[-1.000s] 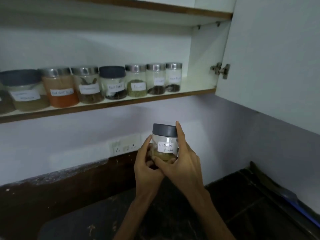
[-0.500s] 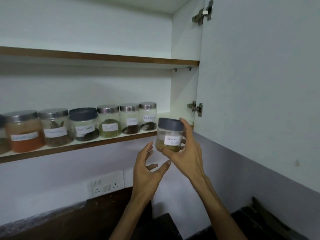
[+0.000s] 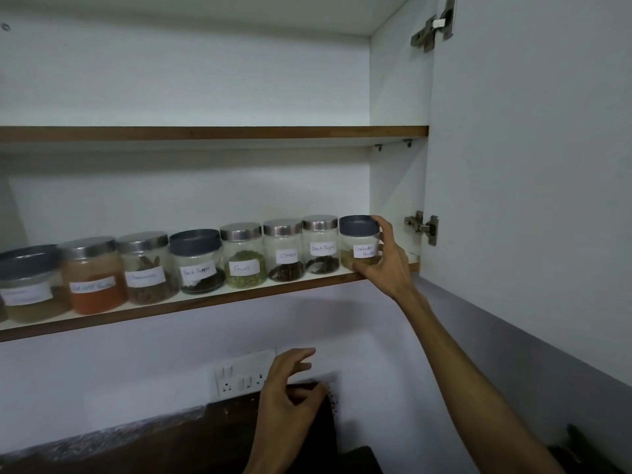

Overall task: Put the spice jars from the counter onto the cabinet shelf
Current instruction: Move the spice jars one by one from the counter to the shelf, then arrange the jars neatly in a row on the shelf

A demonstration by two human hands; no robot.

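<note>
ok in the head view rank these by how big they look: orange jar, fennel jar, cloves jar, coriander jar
1. Orange jar, though it sits nearer the camera.
2. Fennel jar.
3. Cloves jar and coriander jar: alike, not ranked.

right hand [image 3: 386, 265] grips the coriander jar [image 3: 359, 242] on the shelf [image 3: 205, 301], beside the black pepper jar [image 3: 320, 243].

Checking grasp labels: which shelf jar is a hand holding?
The coriander powder jar, dark-lidded, at the row's right end: the right hand grips it. The other jars stand untouched; the left hand hangs below, empty.
</note>
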